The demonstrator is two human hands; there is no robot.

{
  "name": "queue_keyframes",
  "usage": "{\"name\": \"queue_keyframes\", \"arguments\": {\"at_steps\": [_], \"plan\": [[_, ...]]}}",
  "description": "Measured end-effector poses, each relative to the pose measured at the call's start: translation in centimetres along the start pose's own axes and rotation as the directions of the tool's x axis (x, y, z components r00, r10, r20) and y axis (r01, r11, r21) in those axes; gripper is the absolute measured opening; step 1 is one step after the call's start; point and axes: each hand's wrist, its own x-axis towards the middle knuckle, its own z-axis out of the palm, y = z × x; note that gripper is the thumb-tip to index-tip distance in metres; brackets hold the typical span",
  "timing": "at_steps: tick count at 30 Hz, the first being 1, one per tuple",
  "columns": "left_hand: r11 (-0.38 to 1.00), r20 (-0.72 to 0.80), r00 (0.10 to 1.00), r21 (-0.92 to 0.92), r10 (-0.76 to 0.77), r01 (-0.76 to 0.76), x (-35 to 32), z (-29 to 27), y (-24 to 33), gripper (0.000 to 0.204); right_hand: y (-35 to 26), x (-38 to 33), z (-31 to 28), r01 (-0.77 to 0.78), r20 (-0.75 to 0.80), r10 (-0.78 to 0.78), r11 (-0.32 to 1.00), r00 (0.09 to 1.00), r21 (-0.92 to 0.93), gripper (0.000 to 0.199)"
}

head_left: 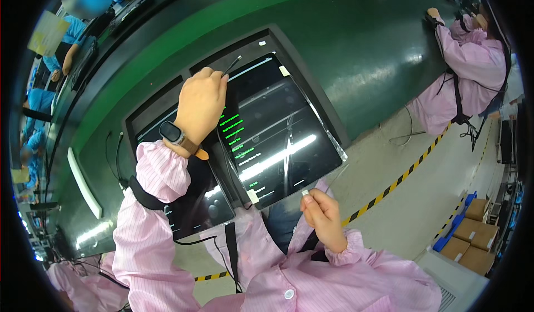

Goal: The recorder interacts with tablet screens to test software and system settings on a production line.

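My left hand [203, 97], with a watch on its wrist, is closed over the upper left part of a large tablet [278, 123]. From its fingers sticks a thin black cable end [232, 65] with a bright tip. The tablet's dark screen shows lines of green and white text, and pale tabs sit at two corners. My right hand [322, 214], just off the tablet's near edge, pinches a small white piece [305, 193] whose kind I cannot make out. A second dark tablet [203, 200] lies to the left, partly hidden under my left forearm.
Both tablets lie in black trays [328, 111] on a green bench [356, 39]. Left are loose black cables [118, 153] and a curved white strip [84, 184]. Co-workers in pink [473, 61] and blue [72, 33] sit around. Cardboard boxes [475, 237] stand on the right floor.
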Motion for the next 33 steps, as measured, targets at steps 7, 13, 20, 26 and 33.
{"name": "queue_keyframes", "arguments": {"at_steps": [7,13,20,26,33], "plan": [[0.998,0.072,0.996,-0.024,-0.060,0.061,1.2,-0.2,-1.6,0.029,-0.6,0.0,0.0,-0.005,0.026,0.005,1.000,1.000,-0.021,0.024],[0.997,0.058,0.995,-0.005,-0.083,0.083,1.7,-0.3,-1.6,0.035,-1.3,0.1,0.5,-0.062,0.109,0.064,0.998,0.992,-0.024,0.024],[0.996,0.068,0.994,-0.031,-0.082,0.084,1.6,-0.4,-2.1,0.036,-2.7,1.0,0.0,-0.098,0.111,0.099,0.995,0.989,-0.010,0.026],[0.996,0.099,0.991,0.006,-0.093,0.093,2.1,-0.5,-2.1,0.036,-1.7,0.0,-1.5,-0.023,0.077,0.034,0.991,0.996,-0.131,0.026],[0.996,0.151,0.986,0.069,-0.071,0.061,2.7,-0.6,-2.0,0.035,-2.1,0.5,-0.4,-0.045,0.072,0.047,0.998,0.996,-0.033,0.026]]}}
